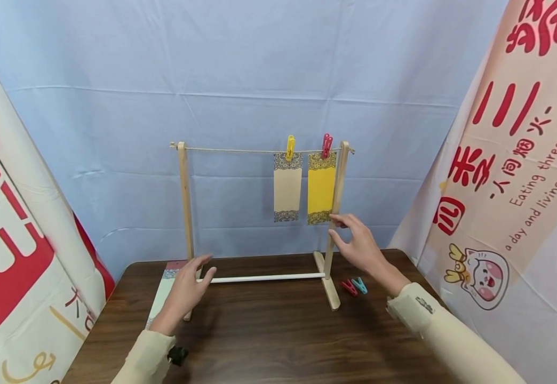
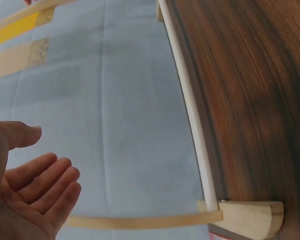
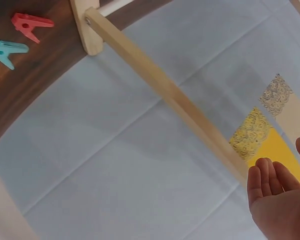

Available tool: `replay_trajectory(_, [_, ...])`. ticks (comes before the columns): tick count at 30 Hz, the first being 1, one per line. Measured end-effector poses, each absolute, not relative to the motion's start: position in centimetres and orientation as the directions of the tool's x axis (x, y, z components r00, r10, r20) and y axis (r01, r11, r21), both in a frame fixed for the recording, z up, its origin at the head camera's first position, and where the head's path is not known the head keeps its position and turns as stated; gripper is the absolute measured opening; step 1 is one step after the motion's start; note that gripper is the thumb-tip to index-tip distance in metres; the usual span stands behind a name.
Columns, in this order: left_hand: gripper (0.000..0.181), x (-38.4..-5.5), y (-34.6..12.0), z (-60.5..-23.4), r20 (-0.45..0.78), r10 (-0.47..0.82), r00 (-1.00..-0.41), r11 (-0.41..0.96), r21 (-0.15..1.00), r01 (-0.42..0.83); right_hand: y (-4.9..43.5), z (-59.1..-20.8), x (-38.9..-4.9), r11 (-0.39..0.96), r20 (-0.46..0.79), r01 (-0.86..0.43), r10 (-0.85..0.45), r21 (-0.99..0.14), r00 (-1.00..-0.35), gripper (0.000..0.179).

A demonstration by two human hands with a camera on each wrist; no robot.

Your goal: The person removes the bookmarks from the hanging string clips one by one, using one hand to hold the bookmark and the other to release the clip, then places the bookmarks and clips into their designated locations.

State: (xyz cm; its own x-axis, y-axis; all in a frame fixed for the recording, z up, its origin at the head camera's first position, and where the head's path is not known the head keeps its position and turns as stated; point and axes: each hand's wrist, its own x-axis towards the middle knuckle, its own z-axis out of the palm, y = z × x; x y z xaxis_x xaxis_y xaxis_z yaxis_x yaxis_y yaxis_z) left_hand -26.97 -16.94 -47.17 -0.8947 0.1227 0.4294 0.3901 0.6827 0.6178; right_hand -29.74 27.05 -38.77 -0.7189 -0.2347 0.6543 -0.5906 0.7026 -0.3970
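Twine [image 1: 232, 150], thin and tan, crosses the pale wooden rack [image 1: 185, 197] mid-frame, bearing towards its right end a beige patterned card [image 1: 287, 189] under a yellow plastic peg [image 1: 290, 146] and a bright yellow patterned card [image 1: 321, 189] under a red plastic peg [image 1: 326, 145]. Those two look done to me; the pale mint patterned card [image 1: 162, 293], lower left on the dark brown wooden bench [image 1: 269, 330], seems left to hang, with a loose red peg [image 1: 348, 288] and light-blue peg [image 1: 359, 285] lying lower right. The left hand [image 1: 185, 285] is relaxed, grasping nothing; the right hand [image 1: 357, 245] likewise, though whether its fingertips touch the right post [image 1: 339, 186] I can't tell.
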Motion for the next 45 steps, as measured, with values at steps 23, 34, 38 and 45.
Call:
replay_trajectory(23, [0.047,-28.4,-12.2,-45.7,0.468,0.145,-0.872,0.606,0.654,0.452,24.7,-35.6,-30.8,0.625,0.705,-0.692,-0.302,-0.361,-0.641,0.04])
replay_trajectory(34, [0.047,-29.4,-10.6,-45.0,0.457,0.169,-0.873,0.566,0.68,0.466,23.9,-34.1,-31.4,0.619,0.726,-0.713,-0.317,-0.329,-0.61,0.043])
replay_trajectory(38, [0.047,-29.7,-10.4,-44.8,0.461,0.171,-0.871,0.561,0.681,0.47,23.6,-33.6,-31.5,0.618,0.729,-0.716,-0.319,-0.324,-0.606,0.043])
replay_trajectory(45, [0.047,-30.2,-10.0,-44.3,0.454,0.18,-0.872,0.537,0.698,0.474,23.3,-33.1,-31.7,0.619,0.738,-0.723,-0.324,-0.307,-0.591,0.043])
